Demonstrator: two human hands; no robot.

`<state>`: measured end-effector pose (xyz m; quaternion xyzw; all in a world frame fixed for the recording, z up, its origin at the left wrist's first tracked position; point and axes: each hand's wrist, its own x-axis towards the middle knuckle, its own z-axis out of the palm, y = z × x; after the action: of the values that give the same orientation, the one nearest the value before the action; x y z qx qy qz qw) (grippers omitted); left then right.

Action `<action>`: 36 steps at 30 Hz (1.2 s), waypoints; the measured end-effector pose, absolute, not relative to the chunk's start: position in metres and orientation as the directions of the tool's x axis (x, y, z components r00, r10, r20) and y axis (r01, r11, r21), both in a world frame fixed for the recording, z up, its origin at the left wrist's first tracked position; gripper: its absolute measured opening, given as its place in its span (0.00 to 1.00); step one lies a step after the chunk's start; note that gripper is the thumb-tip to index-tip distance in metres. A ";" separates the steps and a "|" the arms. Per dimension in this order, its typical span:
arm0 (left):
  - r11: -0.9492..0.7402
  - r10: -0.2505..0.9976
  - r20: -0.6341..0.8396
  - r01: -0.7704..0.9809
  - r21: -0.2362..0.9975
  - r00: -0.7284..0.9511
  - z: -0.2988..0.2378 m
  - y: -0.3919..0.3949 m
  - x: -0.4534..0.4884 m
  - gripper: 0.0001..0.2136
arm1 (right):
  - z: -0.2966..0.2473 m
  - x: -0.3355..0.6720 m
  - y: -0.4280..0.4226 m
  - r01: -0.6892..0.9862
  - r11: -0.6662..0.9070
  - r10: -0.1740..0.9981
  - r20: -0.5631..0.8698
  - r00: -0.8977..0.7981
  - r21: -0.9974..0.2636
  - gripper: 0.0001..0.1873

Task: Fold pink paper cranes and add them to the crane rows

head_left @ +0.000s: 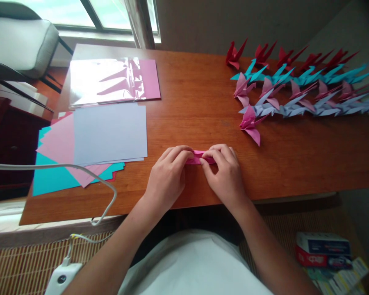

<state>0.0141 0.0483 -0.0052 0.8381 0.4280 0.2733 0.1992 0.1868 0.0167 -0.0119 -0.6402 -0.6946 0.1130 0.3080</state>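
A narrow folded piece of pink origami paper (198, 157) lies at the table's front edge, between my two hands. My left hand (171, 166) grips its left end with the fingers bent over it. At the other end, my right hand (224, 170) pinches the paper between thumb and fingers. Fingers cover both ends, so only the middle of the fold shows. Beyond my right hand stands a finished pink paper crane (249, 123), the nearest of the folded birds.
Rows of red (233, 55), turquoise (252, 73), pink (242, 88) and pale blue cranes (264, 107) fill the back right. Loose sheets (110, 133) and a plastic-wrapped paper pack (150, 80) lie left. A white cable (109, 184) crosses the table's left front edge.
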 end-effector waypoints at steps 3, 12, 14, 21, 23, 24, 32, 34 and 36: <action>-0.573 0.817 0.312 0.621 0.535 0.485 -0.007 0.046 0.013 0.17 | -0.012 0.187 0.016 0.813 0.166 0.956 0.292 0.005 -0.558 0.11; -0.632 0.775 0.356 0.636 0.443 0.522 -0.010 0.042 0.013 0.11 | -0.012 0.183 0.014 0.872 0.207 0.947 0.316 -0.064 -0.444 0.12; -0.635 0.772 0.386 0.619 0.461 0.505 -0.010 0.043 0.011 0.12 | -0.010 0.183 0.016 0.865 0.207 0.951 0.302 -0.067 -0.458 0.11; -0.590 0.799 0.499 0.597 0.544 0.334 -0.005 0.037 0.002 0.13 | -0.002 0.188 0.031 0.849 0.194 0.969 0.230 -0.088 -0.491 0.05; -0.566 0.812 0.495 0.621 0.542 0.309 -0.004 0.035 -0.001 0.13 | -0.001 0.188 0.033 0.856 0.189 0.975 0.199 -0.103 -0.481 0.07; -0.554 0.819 0.492 0.630 0.544 0.296 -0.003 0.034 -0.002 0.12 | -0.001 0.188 0.034 0.854 0.194 0.976 0.186 -0.117 -0.482 0.07; -0.466 0.870 0.457 0.612 0.639 0.185 -0.002 0.035 -0.004 0.12 | -0.001 0.186 0.034 0.809 0.204 0.978 0.140 -0.151 -0.552 0.05; -0.445 0.884 0.434 0.591 0.673 0.172 -0.002 0.036 -0.004 0.12 | -0.001 0.188 0.035 0.790 0.213 0.977 0.150 -0.155 -0.574 0.06; -0.417 0.900 0.410 0.566 0.711 0.148 -0.001 0.036 -0.005 0.12 | 0.000 0.191 0.034 0.752 0.217 0.976 0.162 -0.148 -0.622 0.07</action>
<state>-0.0047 0.0364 -0.0011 0.7309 0.5015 0.4177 0.1997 0.1906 0.0339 0.0003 -0.5919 -0.7298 0.2028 0.2755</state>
